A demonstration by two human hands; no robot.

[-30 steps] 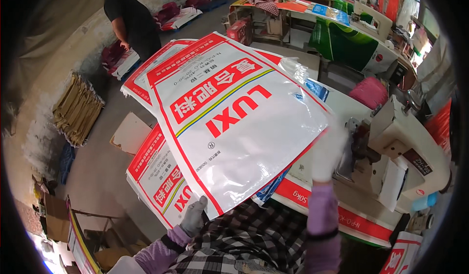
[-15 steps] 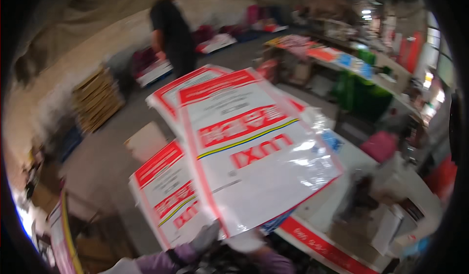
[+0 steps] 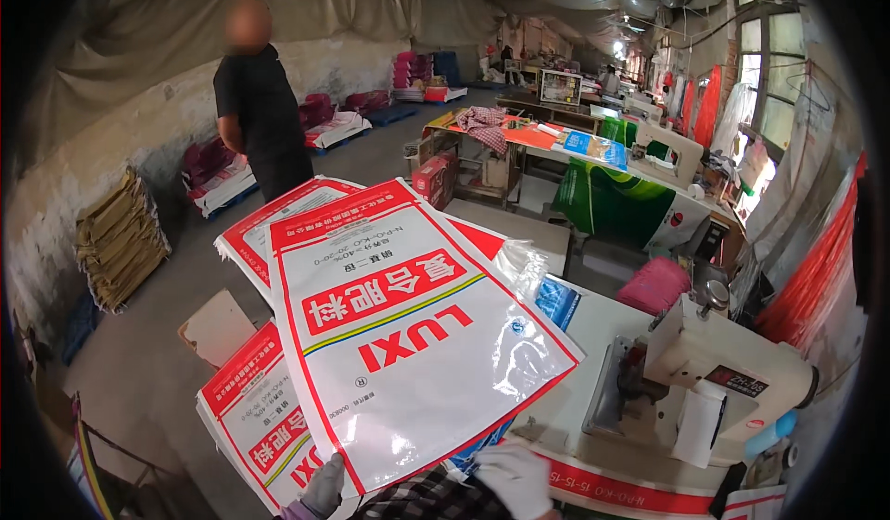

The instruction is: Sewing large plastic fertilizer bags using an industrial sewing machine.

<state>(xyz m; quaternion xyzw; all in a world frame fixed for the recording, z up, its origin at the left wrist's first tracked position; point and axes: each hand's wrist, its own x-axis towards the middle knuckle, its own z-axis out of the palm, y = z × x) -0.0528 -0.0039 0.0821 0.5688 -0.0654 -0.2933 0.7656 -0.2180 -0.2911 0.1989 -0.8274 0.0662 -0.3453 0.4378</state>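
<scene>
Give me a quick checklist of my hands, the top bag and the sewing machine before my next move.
1. Left hand at the near corner of the top bag: ok.
2. Right hand touching the top bag: cannot tell; it is by the lower edge.
3. Top bag printed side up: ok.
4. Top bag lined up with the upper-left bag: not ok; they lie skewed.
5. Sewing machine apart from the top bag: ok.

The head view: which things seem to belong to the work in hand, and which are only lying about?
Probably in the work:
red-and-white printed sack, its corner in the gloved left hand
matching sack at lower left
sewing machine, perhaps; untouched

Apparently lying about:
checked cloth
pink bundle
tan stack at far left
</scene>
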